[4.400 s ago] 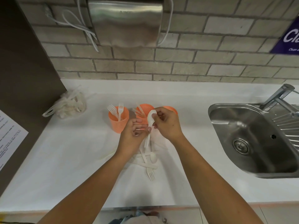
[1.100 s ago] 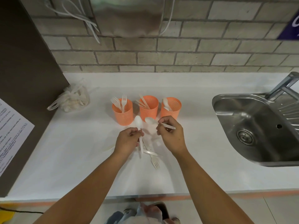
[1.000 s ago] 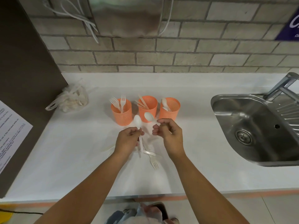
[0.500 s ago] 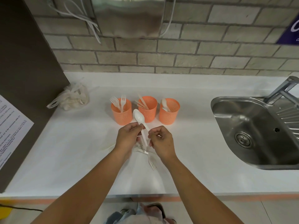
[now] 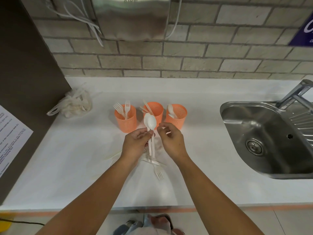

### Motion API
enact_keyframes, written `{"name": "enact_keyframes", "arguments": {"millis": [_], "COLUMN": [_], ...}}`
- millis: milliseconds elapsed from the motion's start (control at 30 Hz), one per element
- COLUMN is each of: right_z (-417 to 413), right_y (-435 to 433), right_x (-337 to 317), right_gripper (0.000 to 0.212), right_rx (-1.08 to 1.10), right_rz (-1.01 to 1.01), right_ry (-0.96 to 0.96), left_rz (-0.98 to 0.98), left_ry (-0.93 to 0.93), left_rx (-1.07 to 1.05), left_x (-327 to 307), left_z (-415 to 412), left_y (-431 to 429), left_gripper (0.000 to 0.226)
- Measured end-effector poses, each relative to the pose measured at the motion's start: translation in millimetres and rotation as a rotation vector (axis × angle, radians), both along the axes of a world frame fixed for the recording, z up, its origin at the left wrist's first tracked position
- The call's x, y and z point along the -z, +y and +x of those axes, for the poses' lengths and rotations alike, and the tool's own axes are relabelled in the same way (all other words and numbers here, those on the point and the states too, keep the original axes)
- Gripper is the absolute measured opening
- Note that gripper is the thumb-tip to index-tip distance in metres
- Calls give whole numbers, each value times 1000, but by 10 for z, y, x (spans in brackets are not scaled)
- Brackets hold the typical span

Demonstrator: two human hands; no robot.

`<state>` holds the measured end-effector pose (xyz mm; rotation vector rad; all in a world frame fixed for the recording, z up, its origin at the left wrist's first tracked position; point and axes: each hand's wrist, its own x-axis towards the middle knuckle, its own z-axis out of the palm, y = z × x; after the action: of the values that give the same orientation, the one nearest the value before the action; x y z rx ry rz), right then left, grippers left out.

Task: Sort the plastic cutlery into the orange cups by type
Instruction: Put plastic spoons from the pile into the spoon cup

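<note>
Three orange cups stand in a row on the white counter: the left cup [image 5: 126, 122] holds forks, the middle cup [image 5: 156, 109] holds knives, the right cup [image 5: 177, 117] holds spoons. My left hand [image 5: 136, 145] grips two white spoons [image 5: 150, 122] stacked together, bowls up, just in front of the middle cup. My right hand [image 5: 171, 139] hovers right beside them with loosely curled fingers and holds nothing. A loose fork [image 5: 158, 173] and a few other white pieces [image 5: 152, 161] lie on the counter below my hands, partly hidden.
A steel sink [image 5: 264, 141] with a faucet [image 5: 295, 92] is sunk into the counter at the right. A plastic bag of cutlery [image 5: 74, 104] lies at the back left beside a dark side panel [image 5: 25, 65]. A hand dryer [image 5: 132, 17] hangs on the brick wall.
My right hand brought its spoon over to my left hand and let go. My left hand now holds both spoons together.
</note>
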<state>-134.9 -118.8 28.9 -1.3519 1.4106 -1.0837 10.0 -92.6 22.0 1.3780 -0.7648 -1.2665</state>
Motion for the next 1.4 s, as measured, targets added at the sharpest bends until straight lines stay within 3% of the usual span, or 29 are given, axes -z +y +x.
{"name": "enact_keyframes", "arguments": {"millis": [167,567,733,900,1100,1267,1400], "right_z": [-87,-200,-289,-488,-644,-662,-623], "right_y": [-223,-419,-563,-767,-882,-907,-855], "right_x": [-144,-217,-418,-727,-787,-518,-319], "right_gripper": [17,9,12,16,22,24,29], "right_rx": [-77,-276,-151,110,344,161,45], "right_rz": [-71,-165,-247,-399,-539,-473,-408], "right_ry": [59,165,227,193,164,423,563], "left_rz": [-40,-4,23,21,5,-30,-51], "left_ry": [-38,1,-72,-157,-450,-782,-873], "left_rx": [135,188,154,124,142,259,305], "left_x": [10,19,4,-8,58,64,62], "left_z": [-62,-80,-97,-71,30,107,165], "left_y": [19,-27,-77,-81,-29,44,94], "left_gripper": [14,15,24,31,31,34,35]}}
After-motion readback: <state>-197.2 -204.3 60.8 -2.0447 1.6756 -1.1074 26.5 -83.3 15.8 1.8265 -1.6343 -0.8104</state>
